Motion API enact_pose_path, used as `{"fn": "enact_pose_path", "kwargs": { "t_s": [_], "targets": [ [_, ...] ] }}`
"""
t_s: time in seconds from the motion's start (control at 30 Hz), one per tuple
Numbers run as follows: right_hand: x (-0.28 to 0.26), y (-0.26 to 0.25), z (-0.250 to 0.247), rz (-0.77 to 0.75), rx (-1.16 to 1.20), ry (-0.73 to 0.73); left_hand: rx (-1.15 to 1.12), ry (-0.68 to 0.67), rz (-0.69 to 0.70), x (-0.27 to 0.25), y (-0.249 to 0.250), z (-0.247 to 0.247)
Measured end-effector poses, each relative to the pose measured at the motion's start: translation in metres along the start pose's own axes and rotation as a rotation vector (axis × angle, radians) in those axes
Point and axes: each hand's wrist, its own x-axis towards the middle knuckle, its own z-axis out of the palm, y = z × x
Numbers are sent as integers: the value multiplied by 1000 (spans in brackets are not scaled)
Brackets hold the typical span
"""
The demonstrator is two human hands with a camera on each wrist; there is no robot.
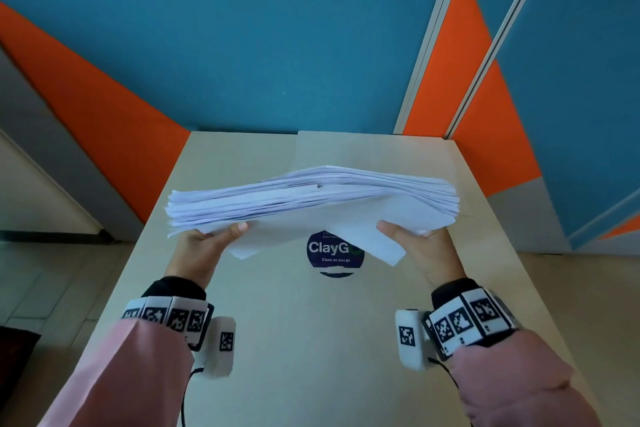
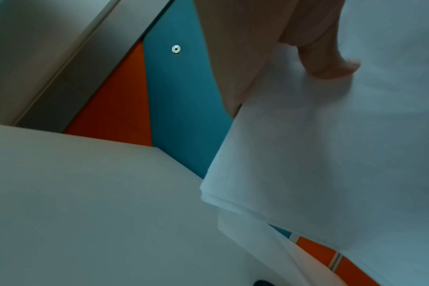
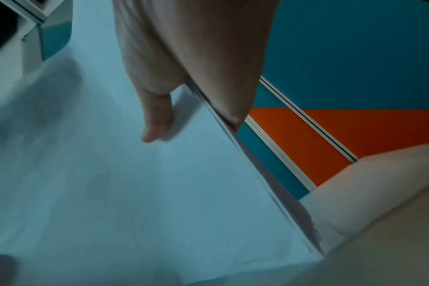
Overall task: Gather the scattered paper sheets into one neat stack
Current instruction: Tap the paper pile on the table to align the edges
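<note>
Item: stack [image 1: 311, 194] of white sheets, held up off the tabletop [image 1: 311, 340], one hand at each short end.

Left hand [image 1: 194, 253]: grips the left end, thumb lying on the near face; in the left wrist view the thumb presses flat on the paper. The other fingers are behind the sheets and out of sight, presumably on the far face.

Right hand [image 1: 420, 253]: grips the right end in mirror fashion, thumb on the near face. The right wrist view shows the stack's edge running down past the palm.

Condition: top edges lie roughly level but feathered; the ends are fanned, and two lower corners sag loose just inboard of the thumbs (not yet square).

Reason for hold: a hand at each end, with the sheets stood on edge above the surface, suits jogging the stack down to align it. This is a judgement. The hold is probably light enough to let the sheets slide level.

Beneath the stack, between the two hands: a round dark sticker [image 1: 334, 255], partly covered by the sagging corners.

No loose sheets are visible elsewhere; gathering looks complete, squaring remains.
</note>
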Motion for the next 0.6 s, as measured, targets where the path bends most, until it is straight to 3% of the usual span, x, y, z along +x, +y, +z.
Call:
{"fn": "enact_pose_path", "kwargs": {
  "t_s": [0.23, 0.6],
  "targets": [
    [-7, 54, 4, 297, -62, -123, -10, -147, -101, 1, -34, 4],
    [-3, 47, -1, 304, -113, -104, -7, -129, -71, 10, -27, 1]
  ]
}}
